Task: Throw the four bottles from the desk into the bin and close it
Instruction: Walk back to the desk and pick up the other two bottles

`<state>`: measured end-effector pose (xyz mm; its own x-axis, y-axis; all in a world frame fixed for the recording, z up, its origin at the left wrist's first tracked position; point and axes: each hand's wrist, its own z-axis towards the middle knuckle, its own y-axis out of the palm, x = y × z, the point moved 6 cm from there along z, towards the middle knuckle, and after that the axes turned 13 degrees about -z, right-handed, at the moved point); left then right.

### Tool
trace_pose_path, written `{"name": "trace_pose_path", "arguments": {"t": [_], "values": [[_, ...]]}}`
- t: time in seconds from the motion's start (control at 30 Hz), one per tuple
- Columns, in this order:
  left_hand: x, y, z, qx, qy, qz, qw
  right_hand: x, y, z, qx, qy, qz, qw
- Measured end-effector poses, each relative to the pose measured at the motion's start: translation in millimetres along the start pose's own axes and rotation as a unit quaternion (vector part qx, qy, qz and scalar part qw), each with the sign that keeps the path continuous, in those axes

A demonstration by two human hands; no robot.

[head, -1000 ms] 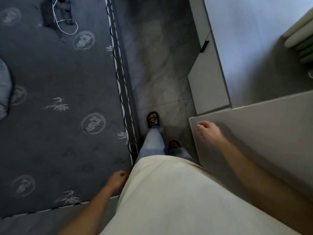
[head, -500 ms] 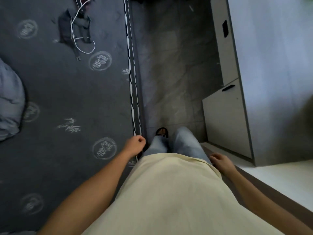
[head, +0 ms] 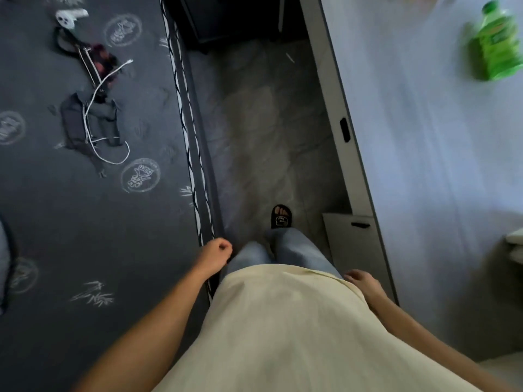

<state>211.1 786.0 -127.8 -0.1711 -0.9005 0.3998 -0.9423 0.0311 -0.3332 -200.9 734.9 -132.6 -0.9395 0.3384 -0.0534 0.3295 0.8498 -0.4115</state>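
Observation:
A green plastic bottle [head: 493,42] stands on the pale desk top [head: 424,137] at the upper right, blurred by motion. No other bottle and no bin is in view. My left hand [head: 216,254] hangs beside my left thigh, curled into a loose fist with nothing in it. Near my right hip, by the desk's front edge, my right hand [head: 365,285] holds nothing, its fingers slightly apart. Both hands are far from the bottle.
A dark bed cover [head: 85,207] fills the left, with a black pouch [head: 90,123], a white cable [head: 102,108] and a white controller [head: 69,18] on it. A narrow tiled floor [head: 263,137] runs between bed and desk. A dark cabinet [head: 235,15] stands at its far end.
The view has travelled forward along the aisle, and the green bottle has come into view. My left hand swung forward. My right hand left the white surface and dropped to my hip.

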Motion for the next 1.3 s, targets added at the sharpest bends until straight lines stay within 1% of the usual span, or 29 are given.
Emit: {"name": "trace_pose_path", "arguments": {"t": [0.13,0.27,0.4,0.5,0.53,0.6,0.63,0.7,0.77,0.8,0.9,1.03,1.17,1.3], "values": [[6.7,-27.8,6.3,0.006,-0.03,0.068,0.997,-90.2,-82.6,36.7,0.034,-0.059,0.024,0.997],[11.0,-54.0,16.9,-0.007,-0.071,0.067,0.995,-182.2,-157.1,62.9,0.086,-0.142,0.049,0.985],[35.4,-84.6,43.1,-0.032,-0.101,0.085,0.991,-249.5,-208.0,86.6,0.096,-0.157,0.095,0.978],[74.4,-111.3,75.3,-0.055,-0.104,0.081,0.99,-279.1,-227.3,96.9,0.109,-0.151,0.093,0.978],[90.4,-122.2,91.7,-0.059,-0.104,0.083,0.989,-284.7,-232.5,102.1,0.112,-0.138,0.105,0.978],[133.6,-146.7,122.9,-0.051,-0.064,0.103,0.991,-294.6,-231.7,105.8,0.1,-0.118,0.108,0.982],[149.1,-148.5,124.4,-0.037,-0.045,0.095,0.994,-287.2,-222.9,99.9,0.091,-0.102,0.089,0.987],[235.1,-175.8,179.3,-0.043,-0.009,0.138,0.989,-291.2,-235.2,108.8,0.095,-0.031,0.133,0.986],[259.4,-179.2,187.5,-0.035,-0.008,0.13,0.991,-281.4,-215.8,96.4,0.083,-0.015,0.11,0.99],[281.0,-179.2,196.2,-0.046,0.012,0.117,0.992,-274.1,-208.5,98.4,0.077,0.001,0.112,0.991],[350.9,-166.0,215.4,-0.074,0.006,0.121,0.99,-252.3,-186.3,88.9,0.049,0.056,0.138,0.988],[448.5,-134.7,237.8,-0.115,0.063,0.164,0.978,-236.0,-164.9,74.1,0.034,0.113,0.219,0.969],[513.5,-93.3,255.5,-0.147,0.103,0.227,0.957,-233.7,-155.0,72.6,0.021,0.156,0.31,0.938],[556.3,-70.1,268.1,-0.154,0.128,0.297,0.934,-230.2,-183.1,85.9,0.05,0.157,0.379,0.91]]}}
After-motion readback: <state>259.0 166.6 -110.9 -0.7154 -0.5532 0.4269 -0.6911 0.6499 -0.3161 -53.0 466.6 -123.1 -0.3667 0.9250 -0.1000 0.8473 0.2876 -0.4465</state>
